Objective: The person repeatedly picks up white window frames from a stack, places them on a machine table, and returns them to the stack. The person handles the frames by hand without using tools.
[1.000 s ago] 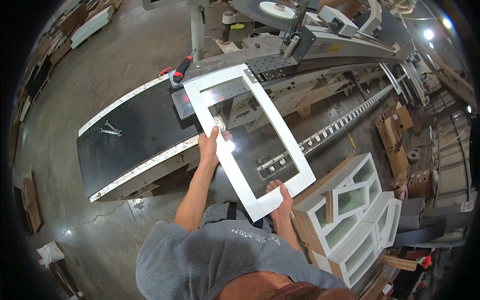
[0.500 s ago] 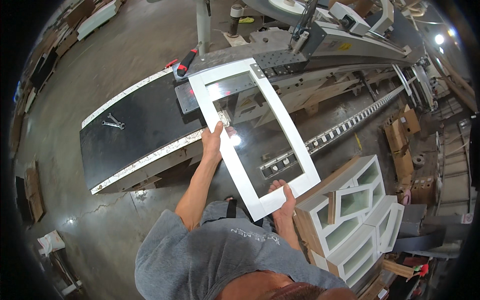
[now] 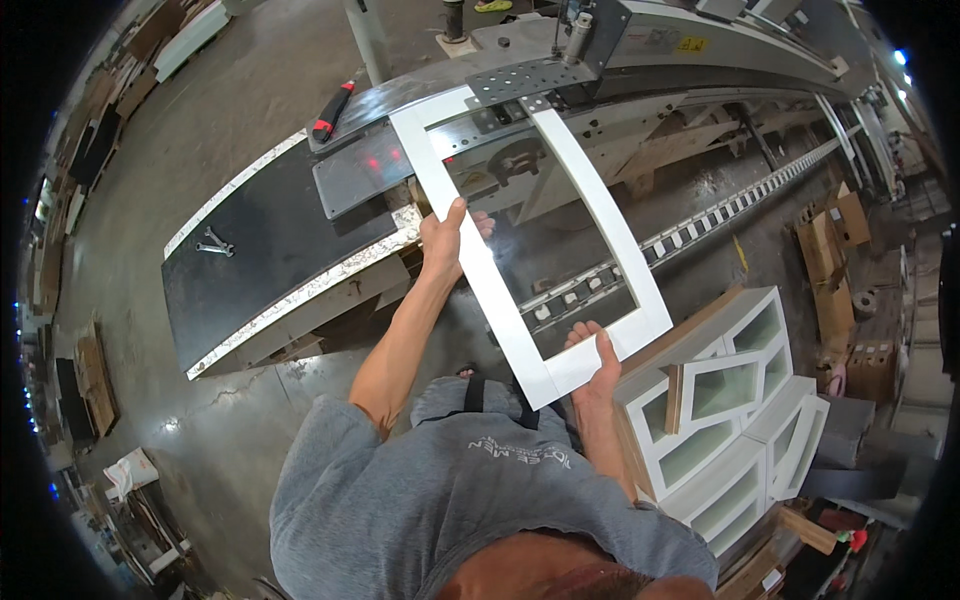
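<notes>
A white rectangular door frame (image 3: pixel 493 275) with a see-through middle slants away from me, held in both hands. My left hand (image 3: pixel 443 240) is closed round its left long rail, thumb on top and fingertips showing through the opening. At the near end, my right hand (image 3: pixel 600 365) grips the short rail, thumb above and fingers on the inner side. The frame's far end rests at the machine's metal edge. Part of that end is hidden beneath a dark perforated plate (image 3: pixel 520 82). Left of the frame lies a smooth metal plate (image 3: pixel 358 168).
A black-topped table (image 3: pixel 270 235) on the left bears two wrenches (image 3: pixel 214 242). A red-and-black handled tool (image 3: pixel 333 112) lies on the machine's edge. Several white frames (image 3: pixel 715 400) are stacked at my right. Past the frame runs a slotted rail (image 3: pixel 720 215); cardboard (image 3: pixel 822 262) stands farther right.
Both hands have carried the door frame forward and to the right. Its far corner, in plain sight before, is now under the perforated plate. My view has shifted slightly too.
</notes>
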Available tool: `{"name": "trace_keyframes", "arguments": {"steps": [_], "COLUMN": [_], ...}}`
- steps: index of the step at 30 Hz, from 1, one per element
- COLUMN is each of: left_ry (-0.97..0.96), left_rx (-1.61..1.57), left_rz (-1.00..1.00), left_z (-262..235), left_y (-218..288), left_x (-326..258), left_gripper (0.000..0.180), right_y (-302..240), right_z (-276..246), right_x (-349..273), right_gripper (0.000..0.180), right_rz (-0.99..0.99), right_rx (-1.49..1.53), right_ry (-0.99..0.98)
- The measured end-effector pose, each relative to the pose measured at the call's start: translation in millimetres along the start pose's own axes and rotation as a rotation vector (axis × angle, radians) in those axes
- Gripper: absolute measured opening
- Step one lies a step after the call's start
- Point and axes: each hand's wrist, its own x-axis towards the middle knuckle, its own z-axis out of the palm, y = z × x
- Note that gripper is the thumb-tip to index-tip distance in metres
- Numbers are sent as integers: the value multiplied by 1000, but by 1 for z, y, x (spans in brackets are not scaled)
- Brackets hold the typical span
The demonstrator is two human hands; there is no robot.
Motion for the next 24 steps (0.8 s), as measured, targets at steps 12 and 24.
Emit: {"name": "trace_keyframes", "arguments": {"steps": [12, 24], "left_ry": [27, 194], "left_rx": [59, 394], "left_rz": [18, 62], "left_z": [114, 202], "left_y": [-58, -103], "left_x": [44, 117], "left_gripper": [35, 25], "right_y": [-103, -168], "right_z": [-36, -99], "right_x": [86, 138], "right_gripper": [41, 49], "right_rz": [-9, -190], "right_rx": [36, 228], "right_ry": [-30, 37]}}
